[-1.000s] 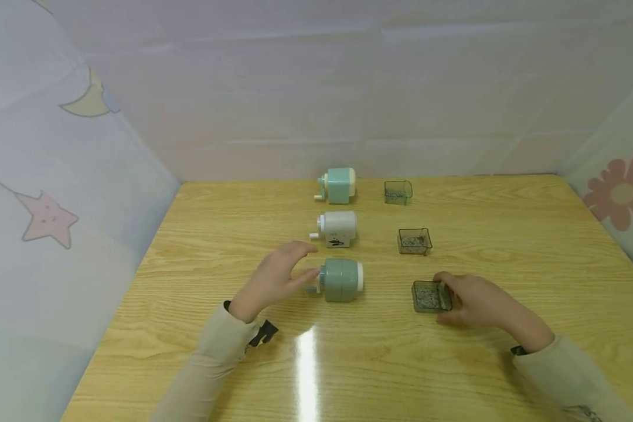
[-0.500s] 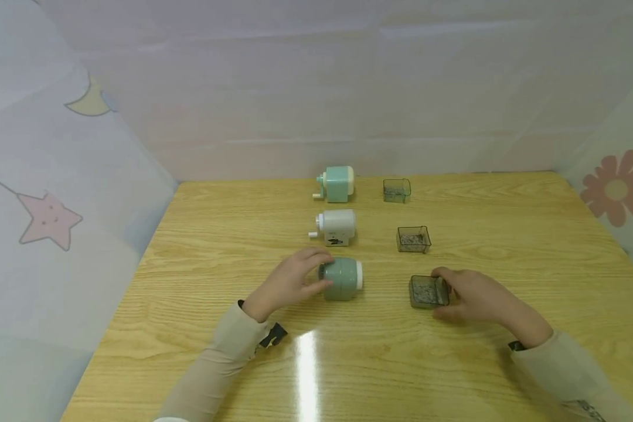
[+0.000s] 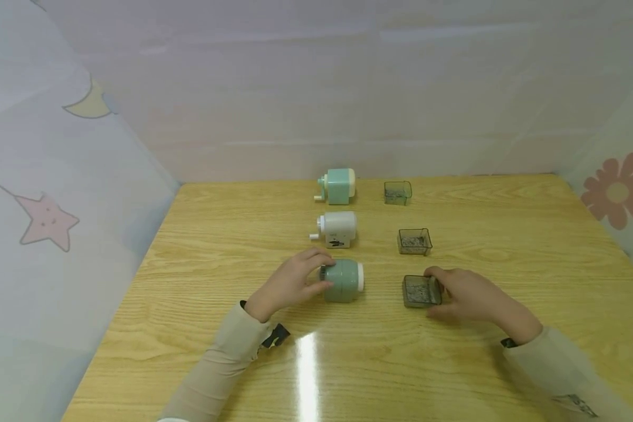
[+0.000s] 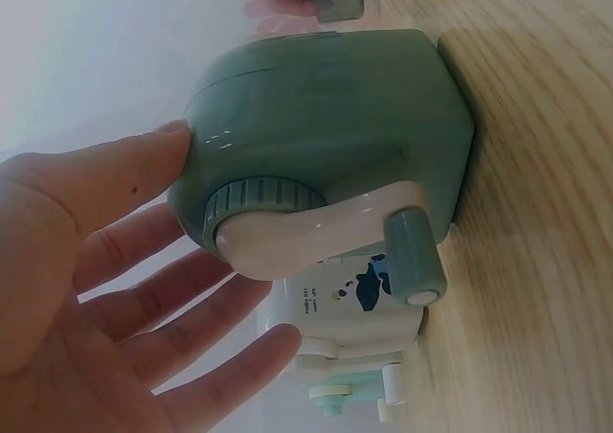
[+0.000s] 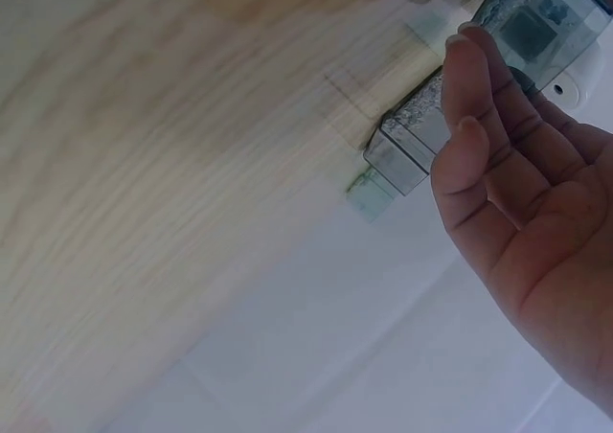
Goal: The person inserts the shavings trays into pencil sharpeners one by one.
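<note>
On the table the nearest pencil sharpener [image 3: 341, 281] is dark green, with a white end and a crank on its left side. My left hand [image 3: 298, 281] holds it from the crank end, thumb on the near side and fingers on the far side. In the left wrist view, the sharpener's pale crank arm and green knob [image 4: 415, 256] face the camera. To the right, my right hand [image 3: 466, 296] pinches a smoky clear shavings drawer [image 3: 418, 291] by its right end. Grey shavings fill the drawer's bottom. In the right wrist view this drawer [image 5: 556, 21] is partly cut off by the frame.
Behind stand a white pencil sharpener [image 3: 340, 228] and a mint one [image 3: 340, 186], both with cranks to the left. Right of each lies a clear drawer with shavings, the middle one [image 3: 414, 241] and the far one [image 3: 398, 193]. A pale cloth wall [image 3: 274, 117] rises behind the table.
My left hand has moved right and taken hold of the dark green sharpener. My right hand has carried the drawer slightly left, towards that sharpener.
</note>
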